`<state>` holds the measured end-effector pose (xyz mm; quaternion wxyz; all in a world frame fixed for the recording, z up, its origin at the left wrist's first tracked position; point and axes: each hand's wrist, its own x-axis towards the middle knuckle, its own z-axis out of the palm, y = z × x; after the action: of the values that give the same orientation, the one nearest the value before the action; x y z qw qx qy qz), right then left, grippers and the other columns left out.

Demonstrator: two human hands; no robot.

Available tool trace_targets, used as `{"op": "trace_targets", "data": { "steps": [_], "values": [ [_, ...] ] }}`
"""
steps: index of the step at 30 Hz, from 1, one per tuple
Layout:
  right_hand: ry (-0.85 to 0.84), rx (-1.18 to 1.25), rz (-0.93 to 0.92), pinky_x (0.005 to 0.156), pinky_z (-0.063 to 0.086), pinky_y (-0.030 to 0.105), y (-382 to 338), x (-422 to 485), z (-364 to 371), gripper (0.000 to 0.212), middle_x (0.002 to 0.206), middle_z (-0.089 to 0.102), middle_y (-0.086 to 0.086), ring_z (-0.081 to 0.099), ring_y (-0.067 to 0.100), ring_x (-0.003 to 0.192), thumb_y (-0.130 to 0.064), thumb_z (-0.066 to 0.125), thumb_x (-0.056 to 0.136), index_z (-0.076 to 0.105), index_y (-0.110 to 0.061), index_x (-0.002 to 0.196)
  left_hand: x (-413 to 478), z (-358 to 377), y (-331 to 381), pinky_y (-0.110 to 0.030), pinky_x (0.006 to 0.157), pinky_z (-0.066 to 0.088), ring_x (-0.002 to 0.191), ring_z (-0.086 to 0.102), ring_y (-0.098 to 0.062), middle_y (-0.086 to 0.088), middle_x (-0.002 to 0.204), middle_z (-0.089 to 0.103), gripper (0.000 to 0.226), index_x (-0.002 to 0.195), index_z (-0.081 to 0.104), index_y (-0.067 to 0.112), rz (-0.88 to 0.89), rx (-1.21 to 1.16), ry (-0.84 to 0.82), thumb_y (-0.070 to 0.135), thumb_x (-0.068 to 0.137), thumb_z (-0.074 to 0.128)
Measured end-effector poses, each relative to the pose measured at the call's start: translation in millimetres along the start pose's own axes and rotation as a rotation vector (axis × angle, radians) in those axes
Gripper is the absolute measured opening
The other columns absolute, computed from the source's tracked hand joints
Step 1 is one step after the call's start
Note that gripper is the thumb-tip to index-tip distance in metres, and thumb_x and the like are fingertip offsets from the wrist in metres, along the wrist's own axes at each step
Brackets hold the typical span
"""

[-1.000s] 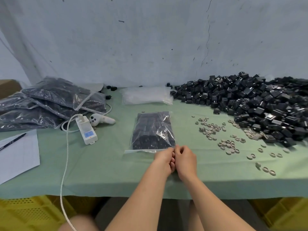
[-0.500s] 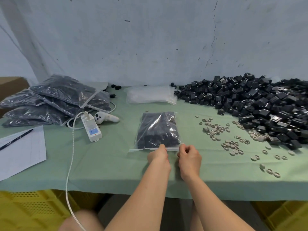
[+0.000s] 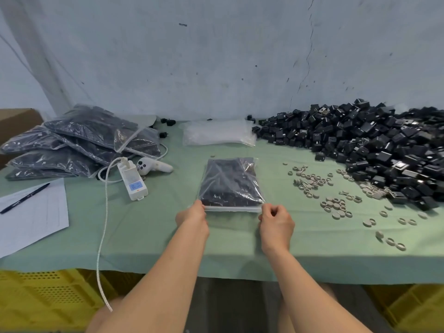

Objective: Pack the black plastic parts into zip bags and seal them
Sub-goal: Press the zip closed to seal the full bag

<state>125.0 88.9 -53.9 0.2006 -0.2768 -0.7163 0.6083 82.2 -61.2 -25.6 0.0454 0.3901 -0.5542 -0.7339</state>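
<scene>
A clear zip bag (image 3: pixel 230 183) filled with black plastic parts lies flat on the green table cloth (image 3: pixel 149 227), its zip strip toward me. My left hand (image 3: pixel 193 216) pinches the strip's left corner. My right hand (image 3: pixel 276 222) pinches its right corner with curled fingers. A big heap of loose black parts (image 3: pixel 374 147) covers the table's right side. A stack of empty clear bags (image 3: pixel 217 133) lies at the back centre. Several filled bags (image 3: pixel 79 143) are piled at the back left.
Small beige rings (image 3: pixel 334 203) are scattered right of the bag. A white power strip (image 3: pixel 133 181) with a braided cord and a white controller (image 3: pixel 153 165) lie to the left. Paper with a pen (image 3: pixel 28 212) sits at the left edge. Yellow crates (image 3: pixel 48 299) stand under the table.
Both hands were together at the middle of the bag's near edge. They have slid apart along the zip strip, left hand to the left corner, right hand to the right corner.
</scene>
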Motion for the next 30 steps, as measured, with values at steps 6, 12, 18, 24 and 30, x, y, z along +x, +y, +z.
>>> {"op": "trace_targets", "data": {
  "steps": [6, 12, 18, 24, 30],
  "values": [
    [0.008, 0.028, -0.002, 0.060, 0.049, 0.039, 0, 2, 1, 0.026, 0.065, 0.065, 0.007, 0.056, 0.022, 0.059, -0.022, 0.055, 0.093, 0.059, -0.008, 0.072, 9, -5, 2, -0.007, 0.033, 0.016, 0.030, 0.024, -0.012, -0.004, 0.053, 0.036, 0.025, 0.061, 0.044, 0.009, -0.020, -0.050, 0.050, 0.000, 0.083, 0.053],
    [0.158, 0.214, 0.120, 0.052, 0.044, 0.025, 0, 12, -3, 0.026, 0.068, 0.066, 0.004, 0.055, 0.014, 0.051, -0.022, 0.050, 0.099, 0.057, -0.008, 0.078, 20, -23, 11, -0.031, 0.058, 0.054, 0.081, 0.069, -0.037, -0.026, 0.098, 0.067, 0.025, 0.107, 0.064, -0.001, 0.016, -0.091, 0.225, 0.013, 0.093, 0.050],
    [0.329, 0.159, 0.041, 0.083, 0.045, 0.044, -2, 9, 1, 0.014, 0.115, 0.055, 0.015, 0.056, 0.034, 0.095, -0.025, 0.044, 0.101, 0.047, -0.012, 0.107, 48, -53, 27, -0.016, 0.035, 0.042, 0.045, 0.050, -0.010, -0.005, 0.068, 0.053, 0.026, 0.072, 0.051, 0.010, 0.089, -0.051, 0.004, 0.009, 0.097, 0.042],
    [0.061, -0.450, -0.552, 0.116, 0.028, 0.039, -29, 21, 14, 0.043, 0.147, 0.046, 0.000, 0.036, 0.019, 0.137, -0.025, 0.043, 0.100, 0.046, -0.023, 0.143, 33, -10, 29, -0.023, 0.044, 0.037, 0.056, 0.040, -0.017, -0.009, 0.072, 0.044, 0.023, 0.076, 0.045, 0.012, 0.163, 0.272, -0.303, 0.005, 0.097, 0.040],
    [-0.295, -0.857, -0.501, 0.121, 0.016, 0.047, -21, 49, 37, 0.053, 0.167, 0.019, 0.000, 0.019, 0.024, 0.152, -0.048, 0.026, 0.105, 0.029, -0.034, 0.156, 23, 25, 43, -0.016, 0.040, 0.041, 0.036, 0.053, -0.014, 0.000, 0.045, 0.056, 0.028, 0.065, 0.048, 0.015, 0.012, 0.480, -0.458, 0.017, 0.093, 0.052]
  ]
}}
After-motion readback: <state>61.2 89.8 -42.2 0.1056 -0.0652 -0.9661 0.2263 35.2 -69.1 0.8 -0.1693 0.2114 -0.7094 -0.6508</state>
